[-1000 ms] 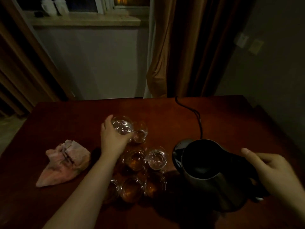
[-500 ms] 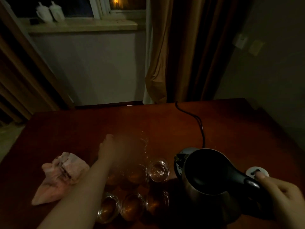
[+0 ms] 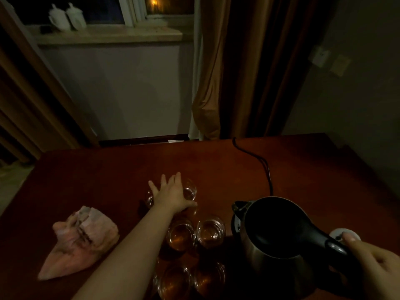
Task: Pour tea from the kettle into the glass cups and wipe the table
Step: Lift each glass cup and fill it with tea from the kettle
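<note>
your left hand has slid to the far cups, fingers spread flat; the kettle, gripped in your right hand, sits toward the surface's right edge from them.

A dim room: the reddish-brown bench carries a crumpled pale pink cloth with dark markings, left of the left hand. Clear glass cups near that hand hold amber tea. The right hand grips the steel kettle by its black handle; a black cord trails beyond. Brown-gold curtains hang behind.
</note>
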Demonstrator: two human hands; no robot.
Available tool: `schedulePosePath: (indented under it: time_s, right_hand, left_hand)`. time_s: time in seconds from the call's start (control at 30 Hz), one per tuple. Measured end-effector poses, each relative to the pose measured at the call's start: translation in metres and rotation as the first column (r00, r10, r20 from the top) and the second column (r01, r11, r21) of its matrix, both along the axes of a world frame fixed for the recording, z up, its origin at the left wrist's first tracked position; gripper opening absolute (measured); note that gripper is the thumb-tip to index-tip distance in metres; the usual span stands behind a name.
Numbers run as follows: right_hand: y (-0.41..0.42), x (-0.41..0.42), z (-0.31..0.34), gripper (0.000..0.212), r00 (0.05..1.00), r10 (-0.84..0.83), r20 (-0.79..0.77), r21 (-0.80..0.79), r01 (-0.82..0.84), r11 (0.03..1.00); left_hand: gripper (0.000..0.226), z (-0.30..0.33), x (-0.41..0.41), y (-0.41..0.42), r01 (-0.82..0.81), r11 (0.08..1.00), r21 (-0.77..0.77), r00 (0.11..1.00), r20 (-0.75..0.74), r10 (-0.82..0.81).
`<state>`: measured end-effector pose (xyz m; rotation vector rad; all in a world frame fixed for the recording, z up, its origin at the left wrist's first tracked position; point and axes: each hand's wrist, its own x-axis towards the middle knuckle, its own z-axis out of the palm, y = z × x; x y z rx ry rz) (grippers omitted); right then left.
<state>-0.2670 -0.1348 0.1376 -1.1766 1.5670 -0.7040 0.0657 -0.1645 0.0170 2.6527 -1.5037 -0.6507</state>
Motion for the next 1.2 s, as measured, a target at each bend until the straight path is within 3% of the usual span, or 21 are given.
schedulePosePath:
  time_s: [0.1, 0.17, 0.2, 0.3, 0.4, 0.53, 0.67, 0.83, 1.2]
  right_hand:
    - [0.001, 0.005, 0.007, 0.035, 0.999, -0.004, 0.045, 0.030, 0.003, 1.000]
    - [0.001, 0.007, 0.011, 0.064, 0.999, 0.048, 0.010, 0.033, -0.048, 0.998]
    - [0.000, 0.009, 0.015, 0.065, 0.999, 0.051, -0.003, 0.016, -0.051, 0.999]
    - [-0.004, 0.016, 0.031, 0.017, 0.994, 0.107, -0.013, -0.030, -0.107, 0.994]
    - [-0.008, 0.020, 0.046, 0.018, 0.976, 0.204, -0.076, -0.074, -0.210, 0.975]
    - [-0.014, 0.027, 0.064, 0.084, 0.930, 0.299, -0.215, -0.227, -0.345, 0.911]
    - [-0.024, 0.026, 0.075, 0.109, 0.870, 0.350, -0.346, -0.280, -0.452, 0.847]
    - [-0.033, 0.030, 0.088, 0.080, 0.797, 0.429, -0.425, -0.274, -0.565, 0.778]
    - [-0.032, 0.038, 0.096, 0.069, 0.654, 0.484, -0.581, -0.225, -0.701, 0.677]
  left_hand:
    - [0.102, -0.002, -0.006, -0.006, 0.005, 1.000, 0.009, 0.992, 0.127, -0.006]
    - [0.095, -0.003, -0.009, -0.005, 0.002, 0.998, -0.067, 0.985, 0.172, 0.009]
    - [0.094, -0.004, -0.011, -0.003, 0.007, 0.993, -0.119, 0.985, 0.171, 0.014]
    - [0.096, -0.004, -0.018, 0.003, -0.022, 0.938, -0.346, 0.998, 0.042, 0.039]
    - [0.096, 0.010, -0.030, 0.014, -0.189, 0.841, -0.506, 0.969, -0.237, 0.075]
    - [0.089, 0.030, -0.049, 0.030, -0.290, 0.806, -0.517, 0.902, -0.429, 0.049]
    - [0.088, 0.038, -0.060, 0.046, -0.300, 0.821, -0.486, 0.842, -0.539, -0.011]
    - [0.088, 0.037, -0.076, 0.061, -0.307, 0.829, -0.467, 0.808, -0.588, -0.031]
    - [0.084, 0.033, -0.087, 0.074, -0.255, 0.862, -0.438, 0.824, -0.565, -0.044]
